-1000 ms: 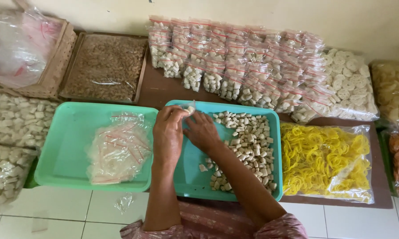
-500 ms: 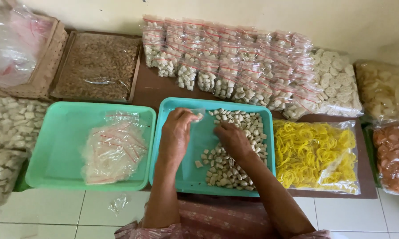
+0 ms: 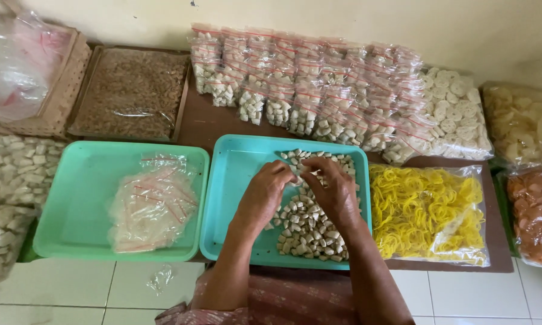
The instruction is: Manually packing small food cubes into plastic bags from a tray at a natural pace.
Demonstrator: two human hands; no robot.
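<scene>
A teal tray (image 3: 232, 186) holds a heap of small white cracker pieces (image 3: 307, 229). Both my hands are over it, fingertips meeting at the heap's far end. My left hand (image 3: 263, 195) is curled with its fingers touching the pieces. My right hand (image 3: 334, 189) pinches a few pieces right beside the left fingertips. What sits between the fingers is too small to make out. Left of this stands a green tray (image 3: 72, 204) with a pile of empty clear bags with red strips (image 3: 153, 201).
Several filled small bags (image 3: 319, 84) lie in rows behind the trays. A bag of yellow crackers (image 3: 427, 210) lies at the right, with round white ones (image 3: 454, 114) and orange ones (image 3: 535, 210) beyond. At the left are a brown tray (image 3: 132, 90), a basket (image 3: 60, 96) and white chunks (image 3: 15, 168).
My left hand has lifted off the tray floor and moved right to meet the right hand. The right hand has shifted from mid-heap to its far end. The view has drifted slightly.
</scene>
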